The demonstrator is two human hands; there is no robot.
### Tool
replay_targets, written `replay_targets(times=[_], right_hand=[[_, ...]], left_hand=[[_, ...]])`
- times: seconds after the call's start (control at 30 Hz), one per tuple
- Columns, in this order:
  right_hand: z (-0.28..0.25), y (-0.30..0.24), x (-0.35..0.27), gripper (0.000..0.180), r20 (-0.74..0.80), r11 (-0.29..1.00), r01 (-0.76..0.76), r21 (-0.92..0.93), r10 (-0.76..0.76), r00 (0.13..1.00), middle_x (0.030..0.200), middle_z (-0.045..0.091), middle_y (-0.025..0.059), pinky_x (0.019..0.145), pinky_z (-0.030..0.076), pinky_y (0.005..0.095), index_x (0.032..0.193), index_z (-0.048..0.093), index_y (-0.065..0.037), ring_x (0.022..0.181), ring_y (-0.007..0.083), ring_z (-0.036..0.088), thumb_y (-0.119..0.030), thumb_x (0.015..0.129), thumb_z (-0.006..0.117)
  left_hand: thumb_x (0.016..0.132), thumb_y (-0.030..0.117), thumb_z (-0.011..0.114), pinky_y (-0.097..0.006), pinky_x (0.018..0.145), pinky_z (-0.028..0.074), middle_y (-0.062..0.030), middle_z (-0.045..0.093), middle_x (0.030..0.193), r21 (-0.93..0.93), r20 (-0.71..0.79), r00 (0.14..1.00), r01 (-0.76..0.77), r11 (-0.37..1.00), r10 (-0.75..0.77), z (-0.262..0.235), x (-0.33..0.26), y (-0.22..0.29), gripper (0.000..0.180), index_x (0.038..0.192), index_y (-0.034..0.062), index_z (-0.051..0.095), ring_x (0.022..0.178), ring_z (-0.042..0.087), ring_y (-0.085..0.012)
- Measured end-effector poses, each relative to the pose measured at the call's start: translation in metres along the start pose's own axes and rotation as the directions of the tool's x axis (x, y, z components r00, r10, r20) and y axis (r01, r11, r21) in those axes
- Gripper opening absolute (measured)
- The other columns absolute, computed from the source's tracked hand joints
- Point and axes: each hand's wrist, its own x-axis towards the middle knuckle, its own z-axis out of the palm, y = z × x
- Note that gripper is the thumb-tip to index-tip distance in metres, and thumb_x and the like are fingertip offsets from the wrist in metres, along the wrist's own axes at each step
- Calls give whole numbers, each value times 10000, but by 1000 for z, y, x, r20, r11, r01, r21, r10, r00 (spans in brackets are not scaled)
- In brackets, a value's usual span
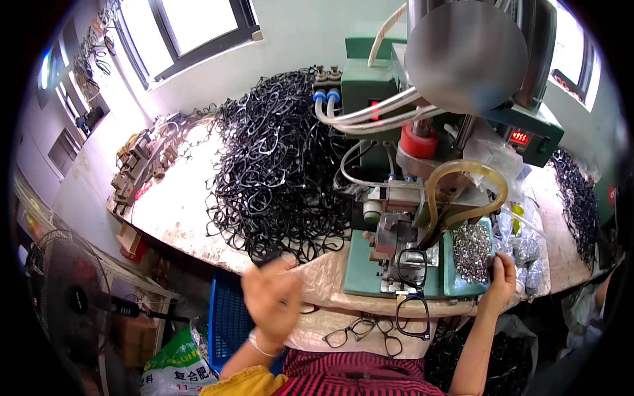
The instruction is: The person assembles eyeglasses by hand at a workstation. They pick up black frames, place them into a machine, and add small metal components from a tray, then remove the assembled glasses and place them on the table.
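Observation:
My left hand (274, 300) is raised over the near table edge, in front of a large heap of black eyeglass frames (277, 145). Motion smears its fingers, and a dark shape shows at their tips. At the right rim of a green tray (451, 280) full of small metal parts (471, 254), my right hand (504, 277) has its fingers pinched around a small dark thing I cannot make out. Between the hands, one black eyeglass frame (414, 296) sits at the metal fixture (396, 241) of a green press (364, 261), one rim hanging past the front edge.
Several loose frames (364, 328) lie below the table edge by my lap. A yellowish hose (500, 188) loops over the tray. Metal blocks (135, 165) stand at far left, above a blue crate (228, 323) and a fan (72, 290). Plastic bags (526, 251) lie right of the tray.

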Motion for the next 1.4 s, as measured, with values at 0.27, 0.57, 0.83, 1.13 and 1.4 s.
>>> replay_targets(times=[0.27, 0.57, 0.83, 1.13, 1.4], right_hand=[[74, 23, 13, 129, 149, 996, 49, 78, -60, 987, 976, 679, 8, 845, 474, 233, 1042, 694, -10, 889, 93, 614, -45, 919, 684], [-8, -9, -29, 107, 244, 580, 523, -625, -491, 836, 942, 681, 95, 864, 486, 328, 967, 671, 9, 909, 229, 640, 14, 861, 687], [22, -45, -48, 141, 378, 764, 516, -386, -380, 845, 918, 667, 86, 835, 496, 320, 895, 660, 3, 896, 216, 647, 44, 772, 715], [126, -56, -49, 284, 385, 987, 129, 92, -155, 910, 952, 666, 54, 828, 494, 252, 1066, 566, 4, 890, 112, 641, 5, 828, 721], [130, -69, -56, 425, 484, 936, -175, 306, 5, 875, 1055, 676, 85, 919, 469, 254, 1229, 482, 13, 995, 117, 633, 3, 865, 699]], left_hand=[[831, 180, 592, -544, 1206, 226, -139, 599, 1289, 370, 697, 672, -634, 679, 248, 68, 38, -103, 185, 933, 60, 690, 1309, 450, -330], [778, 35, 640, -440, 921, 463, -152, 671, 1027, 395, 383, 921, -86, 915, -79, -6, 93, -68, 125, 900, 24, 622, 1035, 607, -341], [902, 163, 618, -545, 651, 483, -238, 649, 739, 335, 471, 773, 289, 897, -425, 57, -38, -111, 173, 954, 16, 544, 728, 640, -444], [908, 57, 586, -403, 713, 440, -143, 569, 875, 226, 179, 964, 153, 962, -195, 78, -14, -62, 80, 858, 2, 556, 815, 548, -343], [1044, 145, 400, -253, 659, 523, -202, 653, 903, -693, 713, 655, 713, -107, -250, 57, 37, 26, 135, 1011, 39, 476, 694, 614, -188]])
